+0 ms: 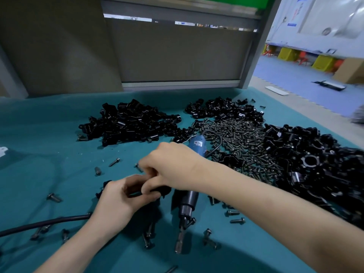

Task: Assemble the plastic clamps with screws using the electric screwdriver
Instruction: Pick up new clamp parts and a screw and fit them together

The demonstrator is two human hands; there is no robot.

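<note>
Your left hand (118, 198) and right hand (173, 166), fingers (144, 165) curled, pinch a clamp (164, 191), likely light, stiff and slippery; hold its sides.

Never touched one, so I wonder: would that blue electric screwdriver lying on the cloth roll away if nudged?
Probably not far: the screwdriver is round, but the soft cloth and its cable would likely check it. Its thick barrel suggests some heft.

Black clamp piece (164, 191): largely hidden by fingers of left hand (120, 198) and right hand (173, 166). Electric screwdriver (190, 200): mid-body covered by right hand. Black cable (45, 223): cut at left edge. Grey object (358, 115), right edge: blurred, possibly fabric.
</note>
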